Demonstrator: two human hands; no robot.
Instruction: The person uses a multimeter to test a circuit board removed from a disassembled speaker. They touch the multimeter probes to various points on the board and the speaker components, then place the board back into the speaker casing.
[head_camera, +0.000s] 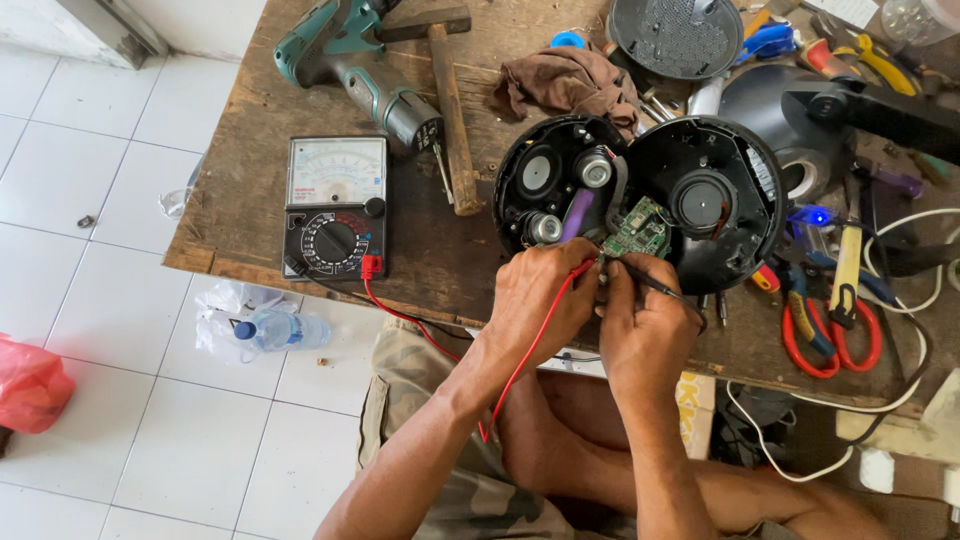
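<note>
Red test lead (520, 370) runs up along the left forearm into the left hand (540, 300), which is closed around the red probe, tip at the near edge of the green circuit board (637, 232). Right hand (645, 325), touching the left, is closed on the black probe (655, 282), also angled toward the board's near edge. Exact contact points are hidden by the fingers.

Circuit board sits at the seam of an opened round black housing: left half shell (550, 185), beside the board, holds two round metal parts and a purple cell (578, 213); right half shell (715, 205), on the board's other side, carries a round driver.

Well left of the board lies the analogue multimeter (335, 205), both leads plugged at its lower edge. Beyond it, a cordless drill (355, 65) and a hammer (450, 110). Right of the board, red-handled pliers (830, 335) on the wooden worktop (250, 140).

Judgement: for a good reading, both tips should rest steady on separate pads without bridging neighbours; hands braced together help. The meter dial must stay in sight, so lead slack should not drag it.
</note>
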